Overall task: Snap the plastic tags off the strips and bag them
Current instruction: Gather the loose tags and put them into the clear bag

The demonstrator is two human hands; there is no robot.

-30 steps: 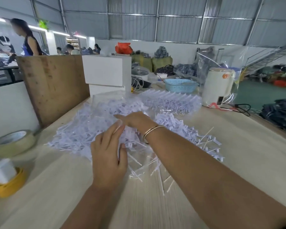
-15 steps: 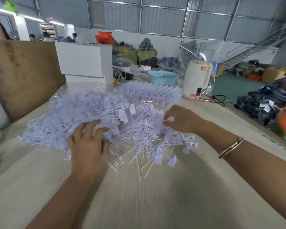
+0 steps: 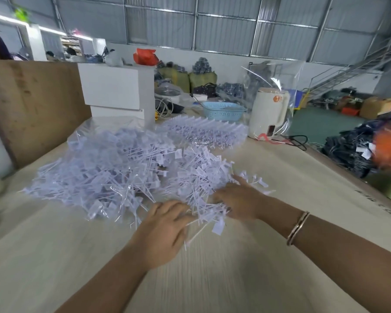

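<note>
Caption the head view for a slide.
Both hands rake loose tags beside the bag.

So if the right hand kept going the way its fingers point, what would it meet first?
Probably more of the loose plastic tags: the right hand already rests at the pile's near right edge, fingers pointing up-left into it. Depth is unclear.

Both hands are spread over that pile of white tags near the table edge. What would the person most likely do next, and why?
Probably draw the two hands together to scoop up a bunch of loose tags. The left hand and right hand lie with fingers spread on the near edge of the loose tags, gripping nothing yet, and the clear bag of tags lies just to the left, ready to take them.
</note>
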